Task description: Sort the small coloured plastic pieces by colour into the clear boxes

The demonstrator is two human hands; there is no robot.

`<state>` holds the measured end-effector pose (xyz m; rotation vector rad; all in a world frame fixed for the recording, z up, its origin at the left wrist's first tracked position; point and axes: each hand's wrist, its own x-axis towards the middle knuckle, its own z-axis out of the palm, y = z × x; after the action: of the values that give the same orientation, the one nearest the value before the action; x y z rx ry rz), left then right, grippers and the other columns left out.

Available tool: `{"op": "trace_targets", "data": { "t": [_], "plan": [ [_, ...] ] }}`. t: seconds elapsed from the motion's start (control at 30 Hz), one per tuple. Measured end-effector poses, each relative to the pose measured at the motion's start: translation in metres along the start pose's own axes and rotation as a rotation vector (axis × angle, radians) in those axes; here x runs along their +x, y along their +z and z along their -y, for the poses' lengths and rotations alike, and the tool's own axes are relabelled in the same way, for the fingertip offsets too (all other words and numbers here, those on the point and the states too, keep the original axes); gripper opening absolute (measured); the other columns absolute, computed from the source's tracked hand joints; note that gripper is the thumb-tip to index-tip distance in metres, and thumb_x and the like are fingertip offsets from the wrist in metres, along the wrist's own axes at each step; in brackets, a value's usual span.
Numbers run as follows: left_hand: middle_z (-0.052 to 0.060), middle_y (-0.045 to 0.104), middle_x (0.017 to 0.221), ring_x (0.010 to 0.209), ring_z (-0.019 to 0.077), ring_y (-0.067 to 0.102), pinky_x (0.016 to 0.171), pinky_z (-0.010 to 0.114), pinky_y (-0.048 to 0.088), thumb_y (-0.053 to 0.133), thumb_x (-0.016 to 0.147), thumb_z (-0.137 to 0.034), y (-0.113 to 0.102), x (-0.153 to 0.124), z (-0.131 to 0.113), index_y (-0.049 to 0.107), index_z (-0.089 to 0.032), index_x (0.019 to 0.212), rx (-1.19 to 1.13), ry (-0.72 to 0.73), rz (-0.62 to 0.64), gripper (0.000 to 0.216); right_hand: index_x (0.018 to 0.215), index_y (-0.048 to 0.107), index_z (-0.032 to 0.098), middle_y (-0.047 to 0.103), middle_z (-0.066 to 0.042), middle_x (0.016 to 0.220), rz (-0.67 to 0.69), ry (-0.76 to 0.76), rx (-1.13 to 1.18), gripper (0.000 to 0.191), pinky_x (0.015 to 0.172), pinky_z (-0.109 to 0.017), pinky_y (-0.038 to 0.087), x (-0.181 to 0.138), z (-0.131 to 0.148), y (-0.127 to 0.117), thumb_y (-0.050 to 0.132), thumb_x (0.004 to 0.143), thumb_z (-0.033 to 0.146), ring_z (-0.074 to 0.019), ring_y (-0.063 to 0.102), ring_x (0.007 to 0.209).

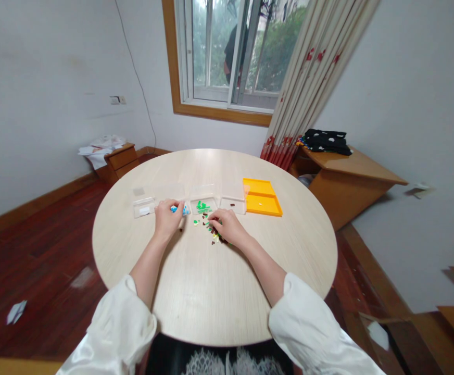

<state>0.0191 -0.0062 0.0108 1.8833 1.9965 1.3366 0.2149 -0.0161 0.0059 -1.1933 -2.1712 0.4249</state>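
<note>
My left hand (167,220) is over a clear plastic box of small blue bricks (186,210). Its thumb and forefinger are pinched together; blue shows at the fingertips, but I cannot tell whether a piece is held. My right hand (229,227) is closed, fingertips down at a loose pile of small brown, green and yellow toy bricks (214,237), partly hidden beneath it. What it grips is too small to make out. Between the hands, green bricks (202,207) lie in an open clear box (194,211). Another clear box (239,210) holds a brown brick (232,204).
An open yellow case (264,211) with a small pale piece lies right of the clear boxes. At the left stands another clear box (136,211) with white pieces. All rest on a round wooden table (207,291). A wooden cabinet (352,177) stands beyond its right edge.
</note>
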Motion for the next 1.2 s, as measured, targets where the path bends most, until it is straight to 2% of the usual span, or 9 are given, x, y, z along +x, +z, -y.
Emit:
{"op": "trace_targets", "data": {
  "t": [0.17,0.33,0.47,0.6,0.7,0.9,1.03,1.2],
  "plan": [
    [0.004,0.066,0.071,0.072,0.0168,0.056,0.072,0.029,0.042,0.053,0.075,-0.029,0.003,-0.003,-0.003,0.063,-0.018,0.063,-0.131,0.147,0.049,0.020,0.076,0.068,0.016,0.068,-0.005,0.080,-0.077,0.054,0.071,0.014,0.075,-0.025,0.043,0.001,-0.001,-0.001,0.055,0.076,0.009,-0.0138,0.060,0.076],
    [0.004,0.067,0.074,0.075,0.0177,0.058,0.074,0.031,0.043,0.057,0.075,-0.026,0.009,-0.012,-0.011,0.067,-0.018,0.070,-0.253,0.337,0.169,0.013,0.075,0.067,0.016,0.068,-0.004,0.079,-0.154,0.096,0.133,0.012,0.074,-0.026,0.044,0.002,0.001,-0.002,0.056,0.076,0.012,-0.0139,0.060,0.074],
    [0.005,0.069,0.082,0.082,0.0189,0.058,0.079,0.034,0.042,0.059,0.076,-0.026,0.016,-0.020,-0.016,0.068,-0.019,0.077,-0.250,0.391,0.272,0.011,0.076,0.067,0.016,0.068,-0.003,0.075,-0.159,0.125,0.185,0.012,0.071,-0.024,0.045,0.003,0.002,-0.002,0.057,0.076,0.011,-0.0129,0.060,0.071],
    [0.005,0.070,0.083,0.083,0.0194,0.059,0.081,0.035,0.041,0.059,0.076,-0.024,0.019,-0.021,-0.016,0.068,-0.020,0.077,-0.223,0.371,0.310,0.010,0.076,0.067,0.016,0.068,-0.003,0.077,-0.166,0.154,0.178,0.012,0.071,-0.024,0.044,0.004,0.001,-0.001,0.056,0.076,0.012,-0.0129,0.060,0.072],
    [0.005,0.069,0.079,0.078,0.0186,0.058,0.076,0.032,0.042,0.057,0.076,-0.022,0.018,-0.018,-0.015,0.067,-0.019,0.073,-0.178,0.296,0.232,0.012,0.076,0.067,0.015,0.068,-0.003,0.078,-0.148,0.164,0.121,0.013,0.071,-0.024,0.043,0.003,0.000,0.000,0.056,0.075,0.010,-0.0126,0.059,0.072],
    [0.003,0.063,0.060,0.062,0.0160,0.053,0.063,0.028,0.038,0.054,0.078,-0.028,0.013,-0.012,-0.014,0.059,-0.017,0.056,-0.069,0.144,0.103,0.025,0.069,0.068,0.017,0.068,-0.004,0.074,0.031,0.133,-0.101,0.010,0.070,-0.025,0.037,0.000,0.013,-0.001,0.061,0.075,0.019,-0.0136,0.057,0.072],
    [0.002,0.061,0.057,0.059,0.0152,0.051,0.061,0.027,0.036,0.053,0.078,-0.030,0.014,-0.012,-0.013,0.056,-0.017,0.052,-0.051,0.141,0.115,0.029,0.068,0.070,0.017,0.069,-0.005,0.075,0.074,0.190,-0.215,0.015,0.072,-0.026,0.035,0.000,0.022,-0.003,0.058,0.077,0.021,-0.0152,0.057,0.075],
    [0.005,0.066,0.067,0.064,0.0167,0.055,0.064,0.028,0.038,0.052,0.078,-0.031,0.015,-0.013,-0.014,0.063,-0.016,0.062,-0.086,0.149,0.160,0.025,0.072,0.071,0.018,0.071,-0.005,0.077,0.112,0.224,-0.223,0.017,0.069,-0.025,0.035,0.001,0.021,-0.003,0.055,0.077,0.020,-0.0147,0.059,0.073]
  ]
}}
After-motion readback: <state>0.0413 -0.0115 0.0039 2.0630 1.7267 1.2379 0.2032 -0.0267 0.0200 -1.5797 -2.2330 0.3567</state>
